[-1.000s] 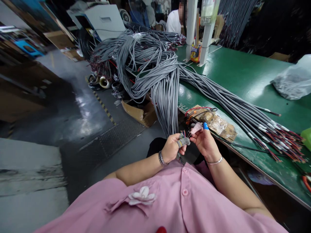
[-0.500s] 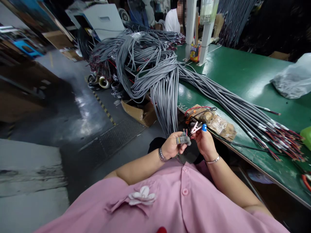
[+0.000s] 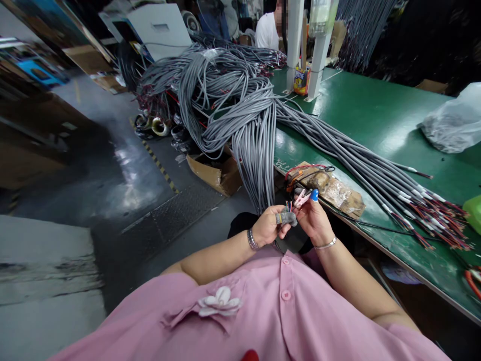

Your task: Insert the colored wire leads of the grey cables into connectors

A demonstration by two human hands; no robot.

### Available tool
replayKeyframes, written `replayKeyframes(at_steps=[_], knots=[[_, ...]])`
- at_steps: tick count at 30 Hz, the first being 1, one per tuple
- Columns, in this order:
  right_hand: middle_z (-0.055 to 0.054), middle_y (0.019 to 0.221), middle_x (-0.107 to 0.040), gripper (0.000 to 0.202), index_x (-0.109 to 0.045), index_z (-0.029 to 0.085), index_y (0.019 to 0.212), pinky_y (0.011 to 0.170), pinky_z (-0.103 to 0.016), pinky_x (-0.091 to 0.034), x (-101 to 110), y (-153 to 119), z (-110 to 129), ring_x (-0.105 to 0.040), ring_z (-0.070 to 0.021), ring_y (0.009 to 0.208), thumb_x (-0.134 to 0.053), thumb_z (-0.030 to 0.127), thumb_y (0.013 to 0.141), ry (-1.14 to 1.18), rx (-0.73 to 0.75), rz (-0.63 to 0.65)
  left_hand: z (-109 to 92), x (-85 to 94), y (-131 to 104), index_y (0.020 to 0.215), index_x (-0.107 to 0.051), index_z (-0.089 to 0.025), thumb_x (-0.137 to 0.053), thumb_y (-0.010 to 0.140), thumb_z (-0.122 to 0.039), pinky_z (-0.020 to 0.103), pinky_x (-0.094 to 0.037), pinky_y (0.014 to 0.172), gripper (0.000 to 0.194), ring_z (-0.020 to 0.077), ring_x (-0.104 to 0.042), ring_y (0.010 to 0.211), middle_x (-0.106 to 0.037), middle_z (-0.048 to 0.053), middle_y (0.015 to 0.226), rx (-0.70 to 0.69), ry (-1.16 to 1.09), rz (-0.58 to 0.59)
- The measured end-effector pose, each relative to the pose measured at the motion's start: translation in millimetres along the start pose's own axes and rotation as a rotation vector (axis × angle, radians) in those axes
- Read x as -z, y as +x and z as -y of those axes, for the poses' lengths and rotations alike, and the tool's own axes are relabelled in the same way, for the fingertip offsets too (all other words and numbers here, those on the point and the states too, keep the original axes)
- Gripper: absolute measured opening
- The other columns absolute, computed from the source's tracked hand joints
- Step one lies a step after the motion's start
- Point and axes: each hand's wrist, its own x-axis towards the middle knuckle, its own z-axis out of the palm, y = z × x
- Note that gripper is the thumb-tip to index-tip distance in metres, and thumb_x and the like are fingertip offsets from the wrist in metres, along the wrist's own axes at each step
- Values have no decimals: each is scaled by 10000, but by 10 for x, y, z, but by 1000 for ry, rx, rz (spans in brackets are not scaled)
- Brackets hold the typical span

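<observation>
My left hand (image 3: pixel 271 226) is closed on a cable end, with thin coloured wires (image 3: pixel 288 205) fanning out above its fingers. A grey knitted sleeve with a yellow stripe covers one of its fingers. Close beside it, my right hand (image 3: pixel 314 219) pinches a pink clip (image 3: pixel 301 199) that looks like a clothespin. A blue cover (image 3: pixel 314 194) is on the right thumb. The two hands nearly touch at the wires, in front of the table edge. Fingers hide most of the cable and the clip's lower end.
Grey cables (image 3: pixel 259 120) drape over the green table (image 3: pixel 368 115), their stripped ends (image 3: pixel 439 220) lying at the right. Just beyond my hands lies a taped wooden block (image 3: pixel 340 194). A cardboard box (image 3: pixel 210 173) stands on the floor. A person (image 3: pixel 266 32) is at the back.
My right hand has shifted slightly left and down with the pink clip, nearer the wires. My left hand has moved slightly right, still on the cable end.
</observation>
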Motion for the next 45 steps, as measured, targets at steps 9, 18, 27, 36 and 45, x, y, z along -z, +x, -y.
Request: replayKeyframes(at_steps=[9, 18, 27, 36, 45], knots=[[-3, 834, -699, 394, -676, 226, 869, 576, -236, -503, -15, -110, 51, -581, -111, 623, -684, 602, 752, -29, -95, 16, 9, 23, -145, 693, -642, -107, -761, 655, -477, 190, -282, 304, 391, 69, -416, 294, -550, -7, 435, -45, 132, 15], [7, 735, -633, 273, -678, 187, 863, 557, -215, -475, -10, -139, 46, -519, -90, 587, -681, 457, 822, -163, 25, -2, -70, -14, -109, 689, -643, -107, -738, 669, -417, 192, -281, 301, 325, 65, -403, 299, -552, -9, 446, -54, 48, -62], [17, 651, -612, 396, -634, 206, 733, 535, -230, -443, 76, -63, -70, -497, -96, 542, -655, 598, 786, -255, 198, -127, -41, 15, -37, 678, -629, -112, -713, 669, -391, 189, -258, 307, 291, 65, -401, 292, -550, -10, 433, -48, 40, -75], [7, 698, -645, 403, -671, 204, 798, 589, -252, -478, 28, -12, -19, -541, -116, 601, -741, 590, 706, -81, 30, -62, -1, 9, -11, 680, -633, -110, -732, 648, -410, 184, -279, 305, 318, 63, -397, 296, -539, -15, 424, -32, 42, -79], [-9, 777, -674, 483, -646, 237, 791, 588, -268, -482, 116, -30, -68, -591, -150, 666, -611, 716, 734, -28, -46, -31, 66, 74, -70, 684, -635, -111, -760, 654, -442, 186, -283, 294, 355, 62, -414, 302, -592, 8, 492, -37, 52, -67]])
